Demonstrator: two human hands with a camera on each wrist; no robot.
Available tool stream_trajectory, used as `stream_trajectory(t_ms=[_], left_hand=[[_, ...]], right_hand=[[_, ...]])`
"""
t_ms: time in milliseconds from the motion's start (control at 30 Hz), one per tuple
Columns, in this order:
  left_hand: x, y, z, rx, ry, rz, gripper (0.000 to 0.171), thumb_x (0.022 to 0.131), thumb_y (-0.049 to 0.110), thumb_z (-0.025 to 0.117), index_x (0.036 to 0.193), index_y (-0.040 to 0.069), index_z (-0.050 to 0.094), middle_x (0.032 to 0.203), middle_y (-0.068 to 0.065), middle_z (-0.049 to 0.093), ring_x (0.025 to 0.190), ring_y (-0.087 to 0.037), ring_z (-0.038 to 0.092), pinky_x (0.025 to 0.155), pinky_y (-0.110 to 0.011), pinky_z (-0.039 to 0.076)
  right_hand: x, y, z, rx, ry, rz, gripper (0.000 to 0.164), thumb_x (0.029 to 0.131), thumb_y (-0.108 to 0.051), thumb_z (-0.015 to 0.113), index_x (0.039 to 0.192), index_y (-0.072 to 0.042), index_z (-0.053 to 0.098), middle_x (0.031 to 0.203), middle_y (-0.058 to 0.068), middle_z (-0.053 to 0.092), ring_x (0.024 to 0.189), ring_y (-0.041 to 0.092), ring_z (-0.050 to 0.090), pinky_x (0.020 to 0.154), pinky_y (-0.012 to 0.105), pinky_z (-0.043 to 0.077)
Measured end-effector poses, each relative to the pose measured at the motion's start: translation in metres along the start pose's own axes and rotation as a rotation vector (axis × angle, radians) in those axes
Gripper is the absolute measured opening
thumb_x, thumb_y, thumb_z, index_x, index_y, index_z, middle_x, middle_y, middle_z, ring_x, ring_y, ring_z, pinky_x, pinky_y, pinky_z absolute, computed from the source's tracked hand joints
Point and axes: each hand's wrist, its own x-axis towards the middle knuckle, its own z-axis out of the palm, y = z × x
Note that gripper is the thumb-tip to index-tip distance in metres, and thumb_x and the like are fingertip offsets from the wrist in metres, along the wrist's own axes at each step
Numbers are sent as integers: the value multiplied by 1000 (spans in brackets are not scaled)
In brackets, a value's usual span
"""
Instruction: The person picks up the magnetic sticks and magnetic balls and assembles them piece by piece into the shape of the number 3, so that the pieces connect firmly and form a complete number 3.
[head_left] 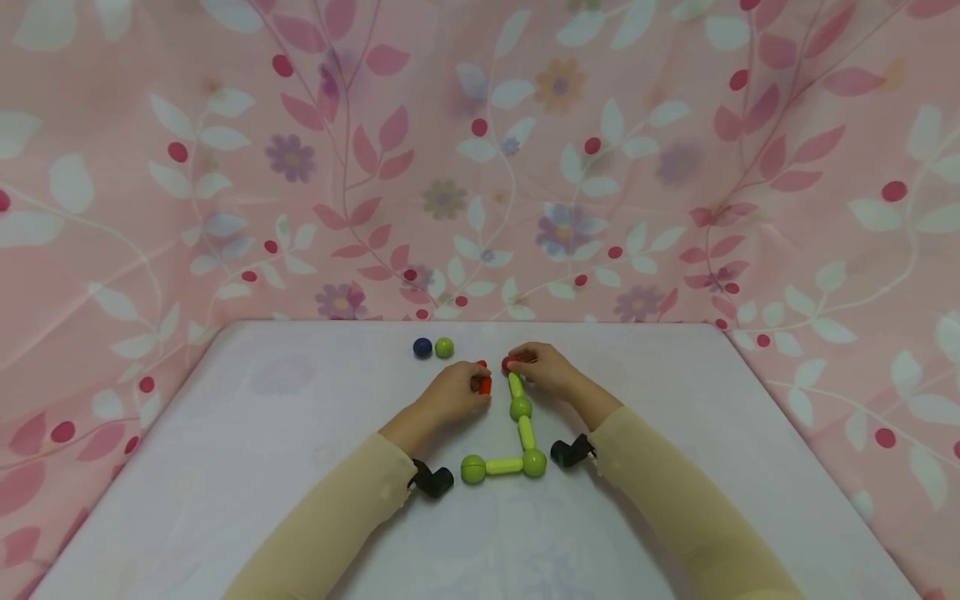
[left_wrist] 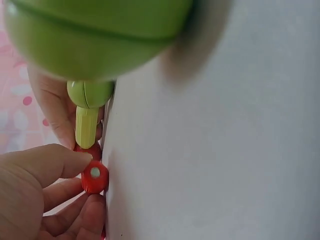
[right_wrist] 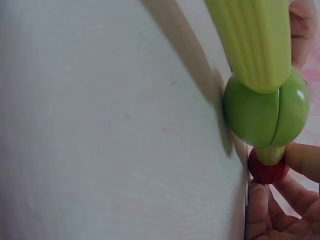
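Note:
My left hand pinches a short red rod between thumb and fingers, to the left of a green chain. In the left wrist view a pale round spot marks the end of this red rod. Another bit of red shows above the fingers in the head view. My right hand grips a dark red ball at the chain's far end. The ball meets a yellow-green rod, which leads to a green ball. A second rod runs down to a green corner ball.
From the corner, another yellow-green rod extends left to a green end ball. A dark blue ball and a loose green ball lie side by side near the back of the white table. Flowered pink cloth hangs behind.

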Motion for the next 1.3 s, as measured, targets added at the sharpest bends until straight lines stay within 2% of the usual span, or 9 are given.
stream_trajectory(t_ms=[167, 267, 567, 767, 1000, 1300], left_hand=[[-2, 1, -3, -13, -35, 6, 42, 88, 10, 72, 129, 6, 65, 108, -4, 66, 98, -17, 59, 94, -37, 49], [-3, 1, -4, -20, -34, 7, 41, 88, 9, 71, 128, 8, 66, 107, -4, 67, 97, -17, 60, 93, -37, 50], [-6, 3, -4, -17, 22, -49, 26, 88, 11, 72, 114, 11, 71, 103, 1, 68, 92, -14, 60, 87, -34, 51], [-6, 4, -5, 2, 57, -80, 21, 89, 14, 73, 111, 12, 73, 100, 2, 69, 91, -15, 60, 88, -35, 51], [-4, 2, -7, 13, 75, -50, 19, 92, 16, 72, 110, 10, 74, 101, -1, 70, 92, -16, 63, 88, -36, 52], [-2, 5, -13, -2, 73, -39, 20, 95, 15, 70, 113, 9, 75, 110, -3, 71, 101, -18, 64, 93, -37, 51]], right_hand=[[-2, 0, -2, -1, -11, -10, 35, 99, -27, 65, 128, -8, 62, 120, 8, 64, 105, 23, 57, 90, 35, 50], [-3, -1, -2, -11, -12, -8, 35, 99, -26, 66, 128, -7, 62, 121, 9, 63, 106, 23, 56, 89, 34, 50], [-7, 0, -4, -21, -23, -10, 30, 99, -24, 65, 125, -9, 63, 117, 7, 65, 104, 22, 57, 93, 35, 49], [-8, 1, -5, -7, -31, -8, 31, 98, -24, 66, 125, -9, 63, 116, 7, 64, 102, 22, 57, 91, 34, 49], [-8, 3, -5, -4, -34, -6, 30, 98, -22, 66, 125, -8, 63, 116, 8, 64, 103, 22, 57, 90, 34, 49], [-8, 3, -5, 2, -35, -21, 29, 99, -23, 66, 123, -8, 64, 114, 6, 66, 100, 22, 57, 88, 33, 49]])
